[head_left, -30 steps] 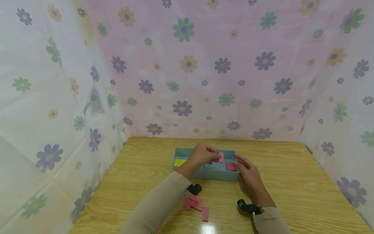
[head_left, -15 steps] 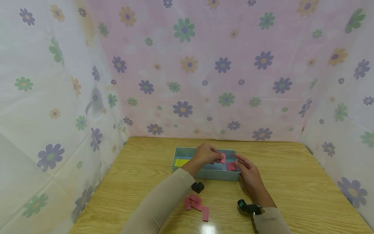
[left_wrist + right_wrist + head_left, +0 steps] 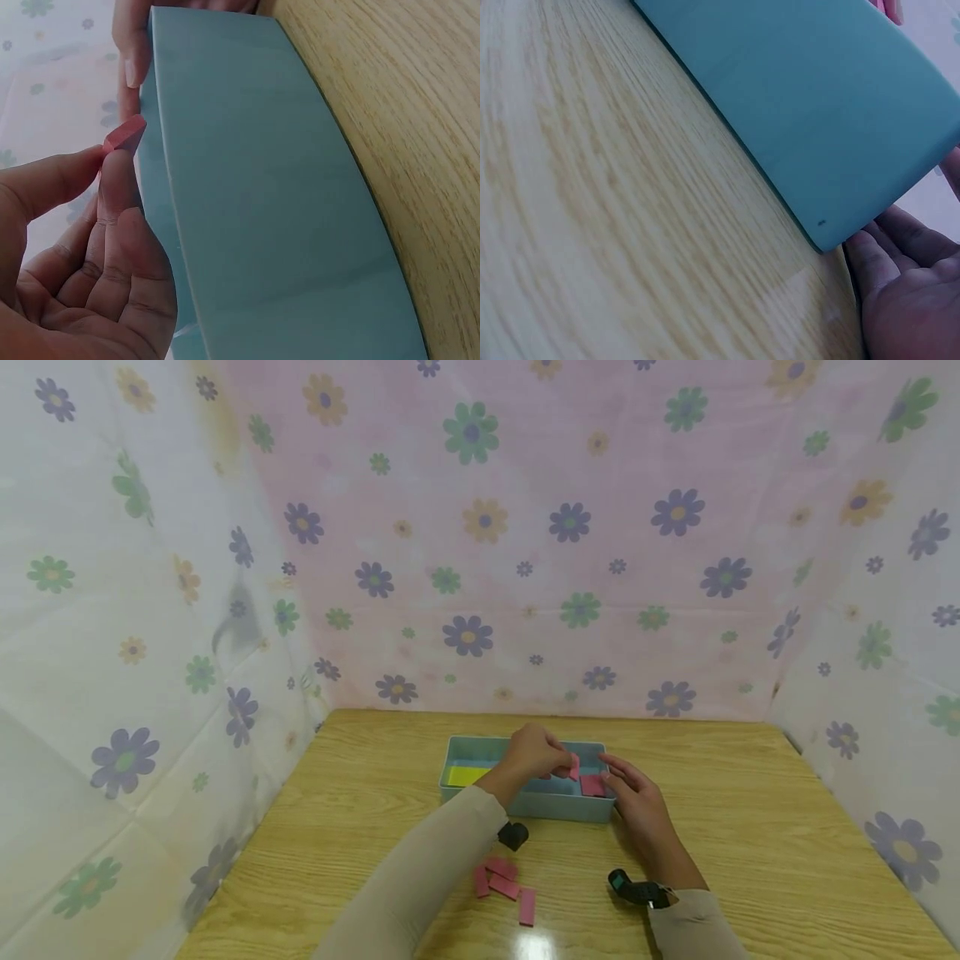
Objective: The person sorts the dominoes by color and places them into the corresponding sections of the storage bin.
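My left hand (image 3: pixel 534 753) pinches a small flat pink rectangular piece (image 3: pixel 126 133) between thumb and fingertip. It is over the open top of a long light-blue box (image 3: pixel 566 807), towards the box's right half. In the left wrist view the piece is tilted just beside the rim. Another pink piece (image 3: pixel 592 785) lies inside the right end of the box. My right hand (image 3: pixel 637 797) holds that end, thumb at the rim and fingers along the end wall. A yellow piece (image 3: pixel 465 776) sits in the left end, partly covered by my left arm.
Several loose pink pieces (image 3: pixel 527 907) lie on the wooden table (image 3: pixel 750 827) in front of the box, close to my left sleeve (image 3: pixel 420 877). A flower-printed cloth (image 3: pixel 480 585) stands behind the table and along both sides.
My left hand has moved slightly right over the box with the pink piece, which now shows narrower. My right hand and the box have stayed in place.
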`<state>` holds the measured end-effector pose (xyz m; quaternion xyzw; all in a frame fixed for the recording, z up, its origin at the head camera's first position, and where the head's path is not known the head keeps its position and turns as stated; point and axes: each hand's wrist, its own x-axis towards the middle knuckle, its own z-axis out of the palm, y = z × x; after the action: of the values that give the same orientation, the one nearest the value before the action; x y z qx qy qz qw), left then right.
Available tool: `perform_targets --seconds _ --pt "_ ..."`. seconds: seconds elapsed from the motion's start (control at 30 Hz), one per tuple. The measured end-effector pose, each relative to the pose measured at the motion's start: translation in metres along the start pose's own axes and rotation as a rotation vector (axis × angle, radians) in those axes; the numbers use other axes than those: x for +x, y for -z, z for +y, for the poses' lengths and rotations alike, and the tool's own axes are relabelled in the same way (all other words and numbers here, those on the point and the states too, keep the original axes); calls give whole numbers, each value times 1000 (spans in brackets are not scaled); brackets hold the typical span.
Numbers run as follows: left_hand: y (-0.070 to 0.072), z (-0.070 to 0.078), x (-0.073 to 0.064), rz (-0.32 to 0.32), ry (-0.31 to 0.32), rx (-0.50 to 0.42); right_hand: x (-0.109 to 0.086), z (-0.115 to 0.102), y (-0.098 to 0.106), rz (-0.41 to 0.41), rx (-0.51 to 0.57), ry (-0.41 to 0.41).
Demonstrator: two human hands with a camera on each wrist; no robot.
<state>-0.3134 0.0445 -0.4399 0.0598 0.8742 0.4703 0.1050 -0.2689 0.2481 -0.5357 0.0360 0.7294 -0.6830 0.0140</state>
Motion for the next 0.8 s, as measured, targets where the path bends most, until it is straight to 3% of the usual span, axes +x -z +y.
perform_targets --seconds 0.8 --pt "-17 7 9 38 29 74 -1 -2 -1 -7 41 5"
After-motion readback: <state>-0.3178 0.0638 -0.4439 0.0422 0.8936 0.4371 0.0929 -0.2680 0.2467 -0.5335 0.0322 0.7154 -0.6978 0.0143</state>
